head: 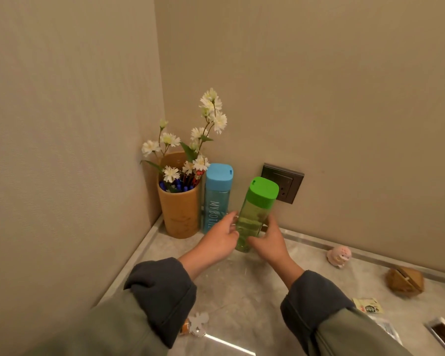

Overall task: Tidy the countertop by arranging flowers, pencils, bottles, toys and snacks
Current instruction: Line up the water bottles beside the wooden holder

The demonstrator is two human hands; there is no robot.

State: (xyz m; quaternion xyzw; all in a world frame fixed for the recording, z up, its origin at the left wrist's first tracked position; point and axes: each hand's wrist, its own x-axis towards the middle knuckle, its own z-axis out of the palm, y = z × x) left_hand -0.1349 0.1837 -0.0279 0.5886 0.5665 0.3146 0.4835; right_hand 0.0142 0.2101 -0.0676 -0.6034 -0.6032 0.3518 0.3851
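In the table's [242, 291] back left corner I see a bamboo cup [181, 214] holding white flowers [211, 109] and pencils [180, 187], with a blue bottle [216, 199] just beside it. My left hand [221, 240] and right hand [270, 242] both grip the lower half of the green bottle [254, 211], which tilts right near the back edge. Further right, a pink toy [339, 256] sits by the back edge and a snack packet [368, 305] lies nearer the front.

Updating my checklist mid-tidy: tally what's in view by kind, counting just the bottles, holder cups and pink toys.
Bottles: 2, the blue-capped bottle and the green-capped bottle, which the left hand and the right hand hold.
Holder cup: 1, the holder cup with flowers and pencils.
Pink toys: 1, the pink toy.
Total: 4
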